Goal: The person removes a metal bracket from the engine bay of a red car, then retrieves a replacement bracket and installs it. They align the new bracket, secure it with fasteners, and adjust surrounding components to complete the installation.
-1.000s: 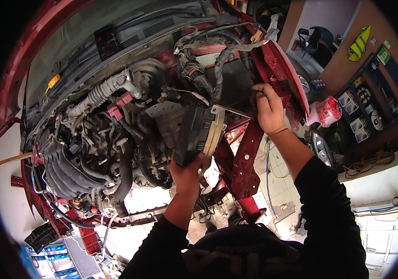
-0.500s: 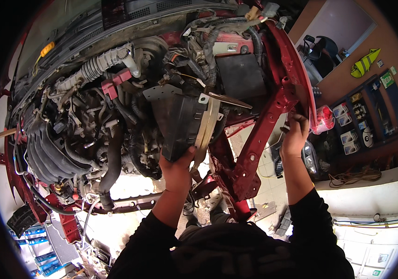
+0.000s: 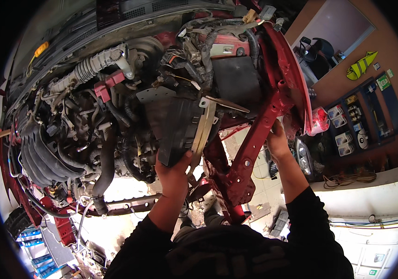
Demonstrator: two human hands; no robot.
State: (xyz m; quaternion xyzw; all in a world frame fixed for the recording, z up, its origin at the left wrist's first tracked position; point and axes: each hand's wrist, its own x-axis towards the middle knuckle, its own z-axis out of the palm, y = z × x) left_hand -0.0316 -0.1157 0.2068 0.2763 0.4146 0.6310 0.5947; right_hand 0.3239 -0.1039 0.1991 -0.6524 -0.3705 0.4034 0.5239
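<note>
My left hand (image 3: 173, 179) grips the lower end of a flat black plastic box (image 3: 176, 130), thumb on top and fingers underneath. A tan metal bracket (image 3: 203, 130) runs along the box's right side. The box is tilted over the front right of the engine bay, beside a dark hose. My right hand (image 3: 278, 142) reaches behind the red metal body rail (image 3: 250, 156), close to its right edge. Its fingertips are hidden by the rail, so what they touch does not show.
The exposed engine (image 3: 78, 121) fills the left, with a ribbed air hose (image 3: 85, 72) and a red plastic cover (image 3: 109, 86). Behind the box lies a black square cover (image 3: 237, 80). A headlight (image 3: 303, 156) and a red-and-clear lamp (image 3: 319, 121) are at right, near a wall tool board (image 3: 371, 111).
My right hand has moved left and in behind the red rail, and its fingers have gone out of sight. My left hand keeps its hold on the black box. The view has shifted slightly.
</note>
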